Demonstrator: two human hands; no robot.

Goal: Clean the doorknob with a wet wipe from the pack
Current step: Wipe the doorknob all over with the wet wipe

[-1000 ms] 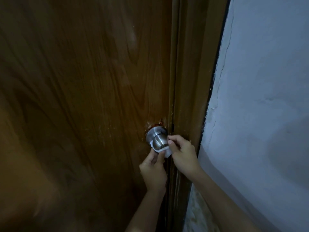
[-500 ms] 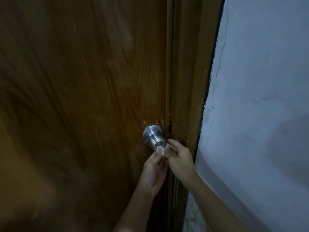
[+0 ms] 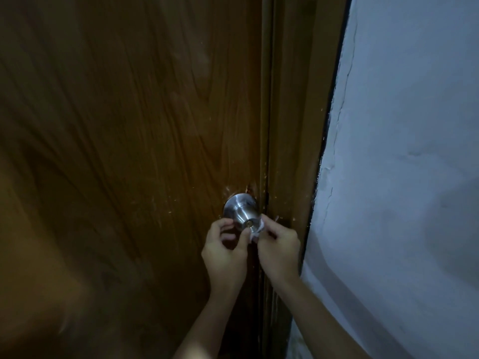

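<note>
A round silver doorknob (image 3: 242, 211) sticks out of a brown wooden door (image 3: 129, 151), near its right edge. A small crumpled white wet wipe (image 3: 256, 230) is pressed against the knob's lower right side. My right hand (image 3: 278, 248) pinches the wipe from the right. My left hand (image 3: 225, 251) curls around the knob's front from below and left, thumb touching the wipe. The wipe pack is not in sight.
A brown door frame (image 3: 293, 125) runs down just right of the knob. Beyond it stands a pale blue-white plastered wall (image 3: 401, 151) with a crack along its edge. The scene is dim.
The wipe has shifted from under the knob to its lower right side. My left hand has opened its fingers and come around the knob's front; both hands sit slightly lower in view.
</note>
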